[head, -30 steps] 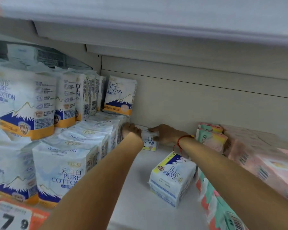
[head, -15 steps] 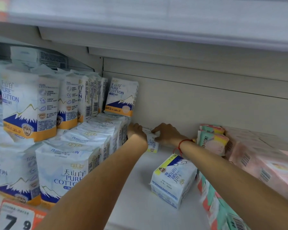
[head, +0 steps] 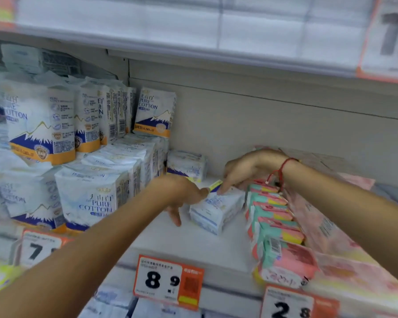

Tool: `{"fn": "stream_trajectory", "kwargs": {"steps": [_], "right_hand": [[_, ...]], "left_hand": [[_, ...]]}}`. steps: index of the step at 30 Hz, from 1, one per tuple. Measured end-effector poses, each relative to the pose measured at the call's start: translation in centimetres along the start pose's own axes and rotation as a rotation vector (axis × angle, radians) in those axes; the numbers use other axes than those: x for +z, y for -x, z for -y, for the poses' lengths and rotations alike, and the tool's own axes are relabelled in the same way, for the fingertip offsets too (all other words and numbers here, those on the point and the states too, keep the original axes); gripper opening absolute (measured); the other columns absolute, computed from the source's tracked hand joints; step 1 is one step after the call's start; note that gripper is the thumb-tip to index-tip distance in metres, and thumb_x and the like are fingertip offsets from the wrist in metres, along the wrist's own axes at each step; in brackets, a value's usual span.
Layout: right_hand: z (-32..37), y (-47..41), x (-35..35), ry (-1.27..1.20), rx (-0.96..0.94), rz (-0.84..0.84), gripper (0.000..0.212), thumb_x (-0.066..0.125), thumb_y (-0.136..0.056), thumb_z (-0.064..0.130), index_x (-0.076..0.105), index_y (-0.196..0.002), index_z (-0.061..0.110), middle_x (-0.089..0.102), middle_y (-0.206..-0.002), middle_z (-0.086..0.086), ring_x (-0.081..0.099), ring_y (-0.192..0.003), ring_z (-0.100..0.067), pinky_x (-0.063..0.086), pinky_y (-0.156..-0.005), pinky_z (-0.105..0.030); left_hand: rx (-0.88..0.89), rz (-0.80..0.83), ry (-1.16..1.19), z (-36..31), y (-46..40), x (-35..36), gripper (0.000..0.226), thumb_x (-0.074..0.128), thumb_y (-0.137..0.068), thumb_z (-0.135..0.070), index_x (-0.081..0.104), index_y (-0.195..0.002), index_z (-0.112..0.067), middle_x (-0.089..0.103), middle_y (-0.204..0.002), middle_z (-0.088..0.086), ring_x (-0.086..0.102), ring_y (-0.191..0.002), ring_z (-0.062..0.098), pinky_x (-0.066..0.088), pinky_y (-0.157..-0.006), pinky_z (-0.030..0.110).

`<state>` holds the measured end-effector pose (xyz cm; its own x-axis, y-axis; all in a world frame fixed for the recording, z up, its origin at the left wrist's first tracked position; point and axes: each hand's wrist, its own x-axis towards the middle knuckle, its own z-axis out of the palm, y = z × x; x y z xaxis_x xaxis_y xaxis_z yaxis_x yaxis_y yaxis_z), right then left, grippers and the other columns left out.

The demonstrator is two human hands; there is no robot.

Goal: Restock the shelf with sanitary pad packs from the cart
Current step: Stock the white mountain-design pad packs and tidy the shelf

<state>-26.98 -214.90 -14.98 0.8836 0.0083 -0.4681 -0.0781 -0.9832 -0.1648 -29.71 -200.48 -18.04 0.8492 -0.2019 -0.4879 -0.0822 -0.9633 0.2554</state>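
A store shelf (head: 193, 246) of pale metal, seen from the front and slightly above, with a plain back panel (head: 274, 125) and the blurred lip of an upper shelf across the top. The largest mass is the stock of white, blue and orange cotton packs (head: 94, 198) on the left, stacked two tiers high, upper tier upright. On the right lie broad pink packs (head: 326, 223), and just left of them a row of teal and pink packs (head: 274, 216) running front to back. Between these blocks is a bare lane of shelf floor. Three price tags hang on the front edge; the middle price tag (head: 168, 282) reads 8.9.

In the lane, a small blue and white pad pack (head: 216, 210) lies on its side, touching or nearly touching the teal row. A second small pack (head: 186, 165) stands at the back wall, beside the cotton stack.

The right hand (head: 248, 171), red string at the wrist, reaches down with curled fingers onto the far top edge of the lying pack and appears to pinch it; motion blur hides the exact contact. The left hand (head: 182, 196) is at the pack's near left edge, fingers loose and pointing down; whether the thumb touches the pack cannot be told.

Step in hand, as judged: positioning a pack already brought to the shelf. The next move likely calls for raising it upright and sliding it back beside the rear pack, without disturbing the teal row
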Motion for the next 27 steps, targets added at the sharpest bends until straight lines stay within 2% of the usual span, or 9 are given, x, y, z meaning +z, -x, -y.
{"fn": "stream_trajectory", "kwargs": {"steps": [3,7,9,12,15,18,21,25,27], "right_hand": [[0.7,0.8,1.4,0.135,0.011,-0.095,0.033,0.053,-0.095,0.028,0.037,-0.071,0.011,0.044,-0.069,-0.002,0.045,-0.058,-0.016,0.034,-0.045,-0.021],[0.0,1.3,1.6,0.04,-0.071,-0.261,0.014,0.054,-0.087,0.009,0.048,-0.075,0.005,0.047,-0.077,-0.008,0.044,-0.069,-0.018,0.03,-0.051,-0.024],[-0.7,1.5,1.5,-0.144,-0.115,-0.294,0.011,0.06,-0.083,0.006,0.061,-0.075,-0.001,0.053,-0.073,-0.009,0.049,-0.067,-0.018,0.039,-0.058,-0.024],[-1.4,1.8,2.1,-0.344,-0.169,-0.234,0.029,0.064,-0.085,0.005,0.065,-0.113,-0.002,0.06,-0.088,-0.012,0.054,-0.07,-0.016,0.047,-0.069,-0.023],[-1.6,1.4,3.1,-0.326,-0.198,-0.193,0.042,0.064,-0.084,0.001,0.06,-0.125,0.008,0.061,-0.094,-0.01,0.056,-0.072,-0.013,0.048,-0.066,-0.015],[-1.7,0.9,3.3,-0.308,-0.177,-0.227,0.044,0.064,-0.083,0.0,0.058,-0.126,0.011,0.06,-0.095,-0.008,0.056,-0.067,-0.01,0.05,-0.063,-0.018],[-1.5,0.5,3.6,-0.343,-0.132,-0.276,0.055,0.068,-0.081,0.001,0.046,-0.131,0.006,0.052,-0.101,-0.006,0.055,-0.073,-0.014,0.05,-0.051,-0.016],[-1.3,-0.2,4.3,-0.288,-0.077,-0.217,0.074,0.075,-0.077,0.007,0.032,-0.137,0.005,0.048,-0.127,-0.008,0.055,-0.11,-0.024,0.052,-0.077,-0.028],[-1.1,-1.0,4.7,-0.324,-0.058,-0.15,0.058,0.075,-0.077,0.009,0.046,-0.127,0.005,0.057,-0.111,-0.006,0.058,-0.095,-0.02,0.049,-0.068,-0.024]], "left_hand": [[0.056,0.146,0.25,0.3,0.3,0.9,0.07,0.019,-0.097,-0.059,0.041,-0.129,0.0,0.069,-0.104,0.012,0.061,-0.065,0.01,0.048,-0.057,0.02],[0.137,-0.032,0.509,1.7,0.0,1.1,0.034,0.039,-0.101,-0.032,0.048,-0.113,-0.002,0.067,-0.104,0.018,0.065,-0.074,0.018,0.057,-0.061,0.028],[0.155,-0.247,0.424,2.5,-0.3,0.7,0.03,0.044,-0.099,-0.022,0.043,-0.125,-0.006,0.059,-0.115,0.016,0.065,-0.084,0.026,0.056,-0.062,0.031],[0.195,-0.456,0.211,3.4,-0.6,0.3,0.04,0.048,-0.096,-0.015,0.037,-0.135,-0.016,0.05,-0.129,0.015,0.061,-0.085,0.026,0.056,-0.065,0.03],[0.177,-0.462,0.102,3.6,-0.7,0.7,0.04,0.047,-0.096,-0.012,0.038,-0.134,-0.017,0.052,-0.128,0.014,0.058,-0.077,0.023,0.052,-0.065,0.029],[0.166,-0.499,0.055,4.0,-1.2,1.2,0.048,0.047,-0.092,-0.004,0.041,-0.136,-0.022,0.056,-0.128,0.011,0.057,-0.107,0.03,0.046,-0.084,0.034],[0.177,-0.574,0.054,4.3,-1.7,1.2,0.048,0.055,-0.091,-0.006,0.048,-0.134,-0.026,0.057,-0.131,0.007,0.055,-0.116,0.028,0.046,-0.09,0.035],[0.182,-0.612,0.035,4.3,-1.7,1.0,0.049,0.056,-0.09,-0.004,0.051,-0.134,-0.025,0.056,-0.133,0.005,0.054,-0.12,0.027,0.045,-0.094,0.037],[0.19,-0.604,0.051,4.2,-1.8,0.9,0.049,0.058,-0.088,-0.006,0.051,-0.134,-0.023,0.055,-0.135,0.004,0.051,-0.123,0.026,0.043,-0.097,0.036]]}}
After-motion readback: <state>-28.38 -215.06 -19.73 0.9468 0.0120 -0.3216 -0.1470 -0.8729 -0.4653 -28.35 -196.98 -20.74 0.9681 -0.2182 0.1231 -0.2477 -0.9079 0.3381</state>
